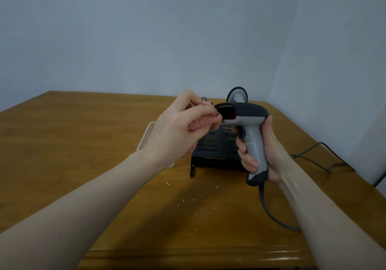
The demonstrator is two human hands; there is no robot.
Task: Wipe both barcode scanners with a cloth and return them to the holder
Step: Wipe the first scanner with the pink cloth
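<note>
Head view, read from the left: the left hand is clenched around a bunched pink cloth and holds it against the front of a grey-and-black scanner. The cloth touches the scanner's dark window, so the surface to be wiped lies directly to the right of the left hand, with no gap between them.

Behind and below both hands, a black slotted holder sits on the wooden table, with a pale tray just beside it on the left. A second scanner stands upright in the holder's far side, mostly hidden.

Further right, the right hand grips the scanner's handle, with its fingers wrapped round the front. The scanner's head runs roughly level, its nose pointing left toward the cloth; the handle slopes down and slightly right, and a cable trails from its base onto the table.

My judgement is that the wipe in hand covers the window, and that the left hand is better placed to work along the head.
</note>
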